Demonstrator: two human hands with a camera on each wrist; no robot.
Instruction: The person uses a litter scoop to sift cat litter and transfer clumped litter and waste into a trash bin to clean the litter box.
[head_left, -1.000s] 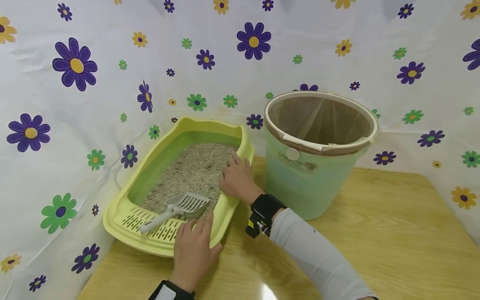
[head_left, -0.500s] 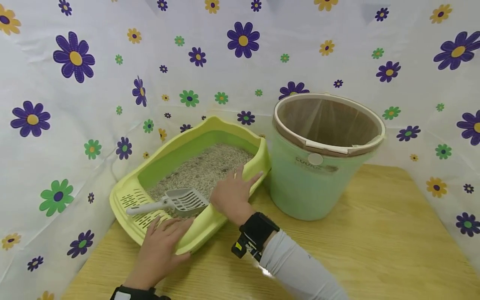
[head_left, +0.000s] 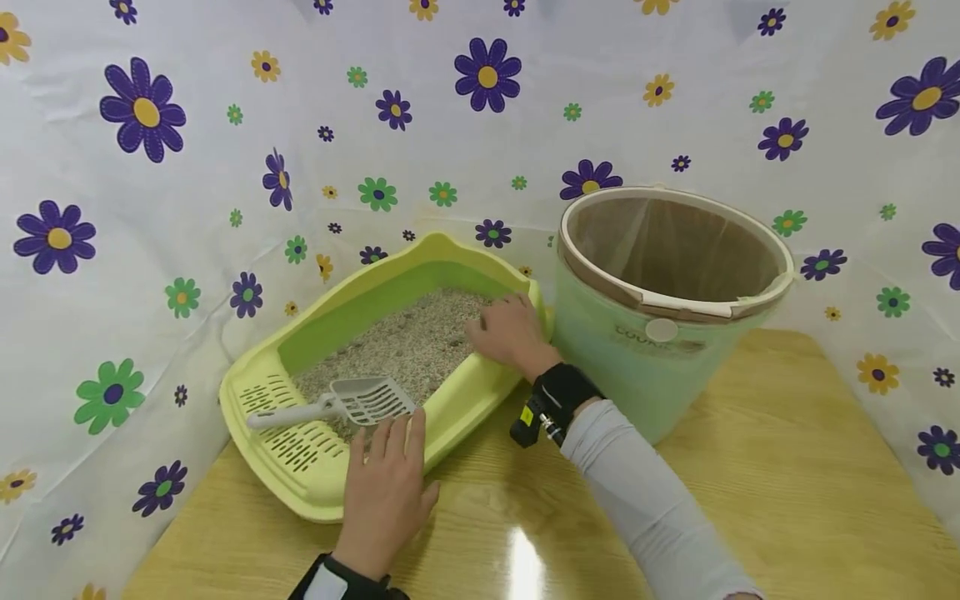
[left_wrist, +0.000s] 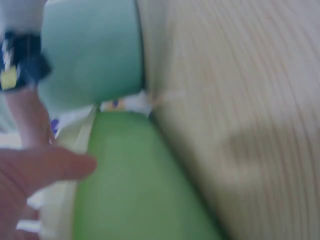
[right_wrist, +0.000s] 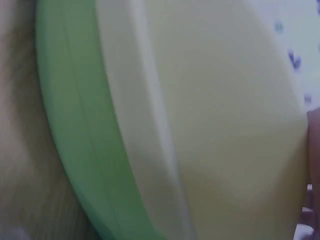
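I've got both hands on the yellow-green litter tray [head_left: 465,400], which sits on the wooden counter [head_left: 750,483] toward its left, just beside the pale green bucket [head_left: 637,375]. My left hand [head_left: 386,492] lies flat on the tray's near corner, fingers straight and spread over the rim, gripping nothing. My right hand [head_left: 510,333] rests on the far right rim, fingers curled over the edge of the tray, close to the bucket. Inside the tray there's grainy litter [head_left: 412,350], and a grey slotted scoop [head_left: 352,404] lies on it with its handle over the perforated ledge. The bucket carries a printed label [head_left: 658,340] under a round stud, but the lettering is too small and blurred for me to read. Both wrist views are smeared, showing only green plastic and wood.
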